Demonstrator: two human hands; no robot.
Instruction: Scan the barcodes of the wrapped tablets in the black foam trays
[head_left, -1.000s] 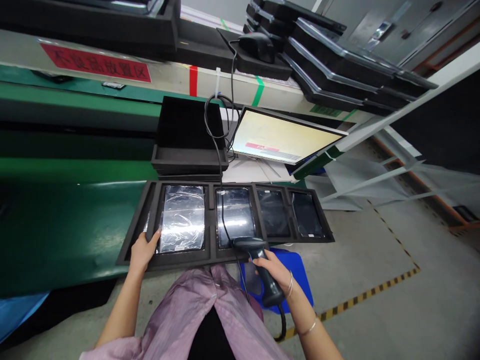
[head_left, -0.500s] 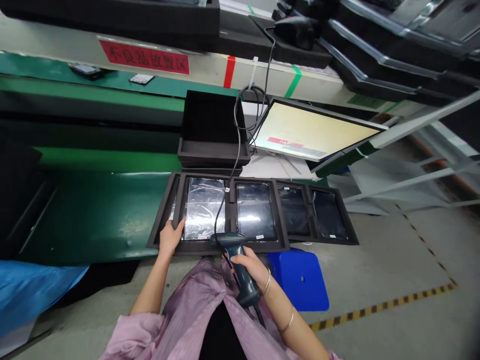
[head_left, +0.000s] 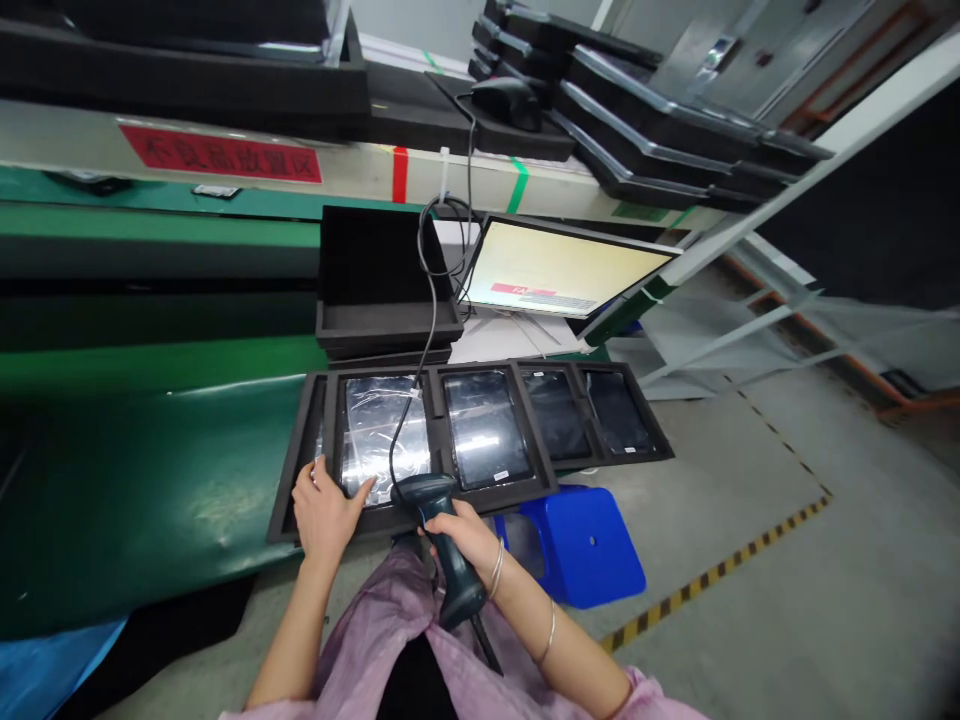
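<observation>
My right hand (head_left: 472, 538) is wrapped round the handle of a dark barcode scanner (head_left: 459, 585), whose head lies over the front edge of a black foam tray (head_left: 436, 425). My left hand (head_left: 327, 515) rests at the tray's front left corner with thumb and fingers spread, the thumb over the lower edge of a film-covered screen panel (head_left: 364, 425). To its right in the tray sits another shiny panel (head_left: 487, 425) with a small white label. A second foam tray with two darker panels (head_left: 553, 415) adjoins on the right.
The scanner's cable (head_left: 433, 330) loops down from the shelf across the tray. Behind stand an empty black foam box (head_left: 386, 320) and a lit monitor (head_left: 559, 270). A blue stool (head_left: 592, 550) is below right. Stacked black trays (head_left: 637, 125) sit on the shelf.
My left hand has let go of the tray's foam divider and spread its fingers near the front corner. My right hand still holds the scanner. The camera view has shifted.
</observation>
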